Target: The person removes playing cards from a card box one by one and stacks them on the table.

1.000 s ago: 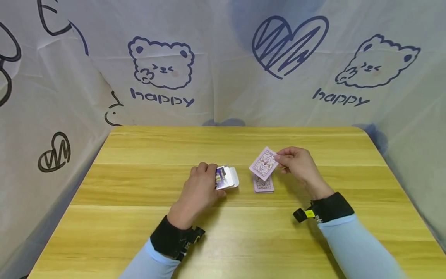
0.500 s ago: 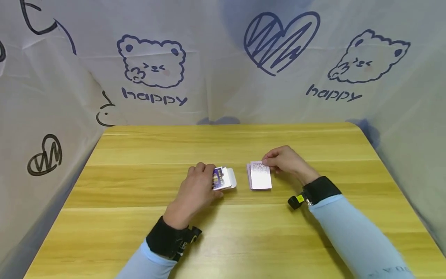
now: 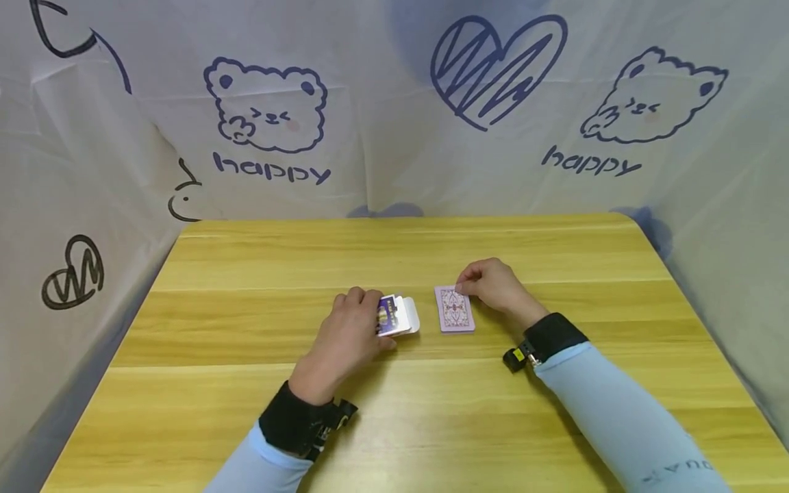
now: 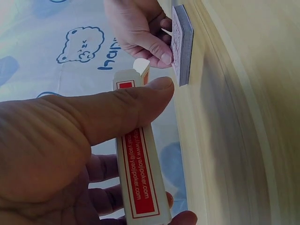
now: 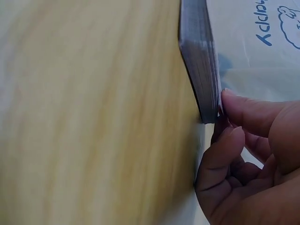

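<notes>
In the head view my left hand grips a small white card box with a blue picture on its face. The box's end flap stands open, facing right. Its narrow side, red with printed web text, shows under my thumb in the left wrist view. Just right of the box lies a squared deck of playing cards, pink patterned backs up. My right hand pinches the top card at the deck's far right corner, thumb on the upper face. In the right wrist view the deck's layered edge lies beside the curled fingers.
Both hands work over a light wooden table. White cloth with drawn bears and hearts hangs behind the table and along its sides. Each wrist carries a black strap with a small camera.
The right hand has brought a tilted card left and down, so it now lies flat and aligned on the deck. The left hand keeps its grip on the box. The head view has shifted slightly.
</notes>
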{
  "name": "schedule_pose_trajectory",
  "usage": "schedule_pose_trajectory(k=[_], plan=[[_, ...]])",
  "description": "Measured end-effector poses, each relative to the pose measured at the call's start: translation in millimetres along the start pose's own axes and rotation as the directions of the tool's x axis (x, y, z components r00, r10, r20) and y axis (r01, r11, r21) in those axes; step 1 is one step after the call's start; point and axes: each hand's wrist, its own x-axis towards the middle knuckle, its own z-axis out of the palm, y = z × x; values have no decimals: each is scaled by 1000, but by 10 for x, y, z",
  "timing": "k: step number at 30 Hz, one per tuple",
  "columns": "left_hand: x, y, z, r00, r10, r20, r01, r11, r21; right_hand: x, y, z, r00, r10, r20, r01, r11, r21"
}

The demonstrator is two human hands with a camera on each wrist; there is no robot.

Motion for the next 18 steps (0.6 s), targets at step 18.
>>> schedule_pose_trajectory(k=[18], plan=[[-5,-6,-5,1000,13,12,-14,1000,9,27,3,20,995,-99,-25,94,985,-142]])
